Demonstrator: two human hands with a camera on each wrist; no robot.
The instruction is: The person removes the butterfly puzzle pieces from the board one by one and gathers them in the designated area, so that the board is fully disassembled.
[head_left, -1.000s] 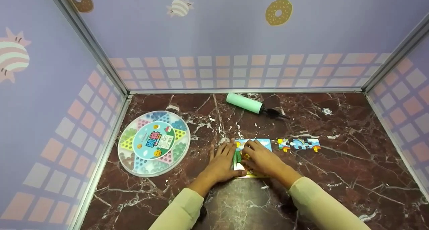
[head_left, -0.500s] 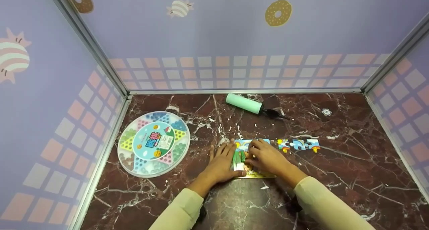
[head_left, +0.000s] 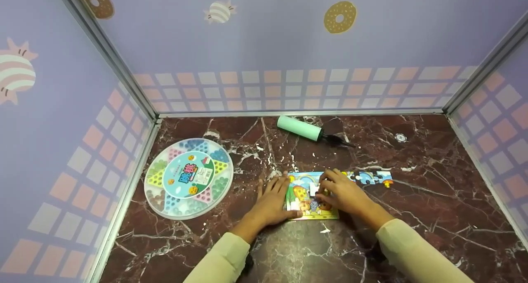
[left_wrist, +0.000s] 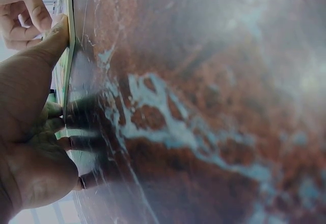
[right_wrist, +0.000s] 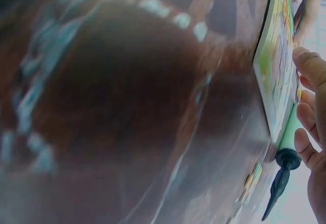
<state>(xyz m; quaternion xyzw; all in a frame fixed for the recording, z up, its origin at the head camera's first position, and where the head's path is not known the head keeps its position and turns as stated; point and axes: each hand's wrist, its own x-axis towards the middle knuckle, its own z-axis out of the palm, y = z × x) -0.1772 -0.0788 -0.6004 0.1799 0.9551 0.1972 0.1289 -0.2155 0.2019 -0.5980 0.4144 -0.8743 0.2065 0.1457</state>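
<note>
A jigsaw puzzle board (head_left: 298, 215) with a bright cartoon picture lies flat on the dark marbled table. My left hand (head_left: 270, 204) rests along its left side, fingers spread, its thumb on the lower left corner. Over the right half of the board, my right hand (head_left: 344, 192) has curled fingers and pinches a small puzzle piece, mostly hidden by the fingertips. A white patch (head_left: 313, 188) shows beside those fingertips; whether it is bare backing or part of the piece is unclear. Right of the hand lie loose puzzle pieces (head_left: 367, 178), partly covered by it.
A round Chinese checkers box (head_left: 188, 178) with a clear lid stands at the left. Behind the puzzle lies a mint-green hand pump (head_left: 300, 128) with a black nozzle. A small round disc (head_left: 400, 138) sits at the back right. Patterned panels (head_left: 268, 85) close the table's back and sides.
My right hand has shifted to the right across the board, uncovering more of its picture and covering the nearest loose piece. The left hand stays where it was.
</note>
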